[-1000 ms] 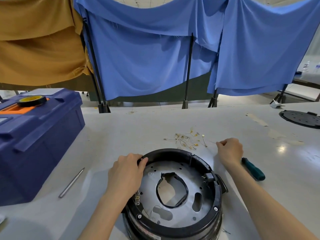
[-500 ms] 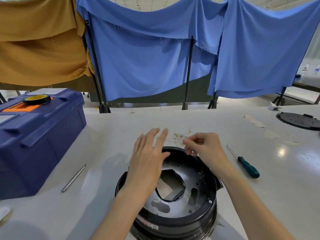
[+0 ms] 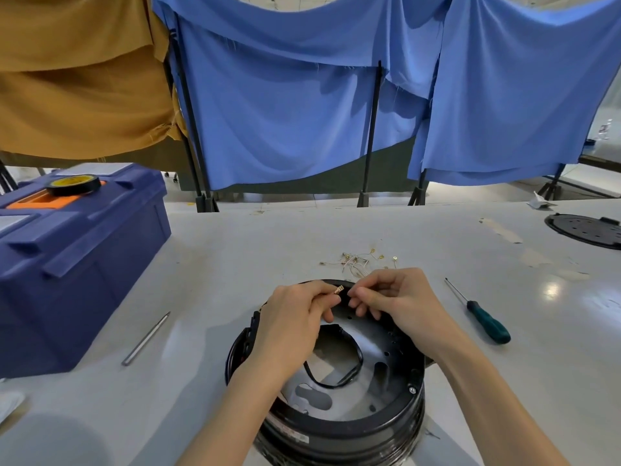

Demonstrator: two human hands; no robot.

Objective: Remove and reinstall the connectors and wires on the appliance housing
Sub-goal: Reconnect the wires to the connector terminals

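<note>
Items present: one housing (image 3: 339, 428), one toolbox (image 3: 84, 264), one tape roll (image 3: 74, 186), one screwdriver (image 3: 487, 324), one metal rod (image 3: 146, 338), one perforated disc (image 3: 584, 230) and one brass connector (image 3: 338, 289). The piled loose connectors (image 3: 359, 260) are too small to count.

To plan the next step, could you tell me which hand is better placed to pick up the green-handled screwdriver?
Right, probably: the screwdriver lies on the table beside the right hand, whereas the left hand would have to cross the housing. Both pinch the brass connector now.

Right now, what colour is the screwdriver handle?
Dark teal-green. The screwdriver handle shows best in the head view, lying on the table.
</note>
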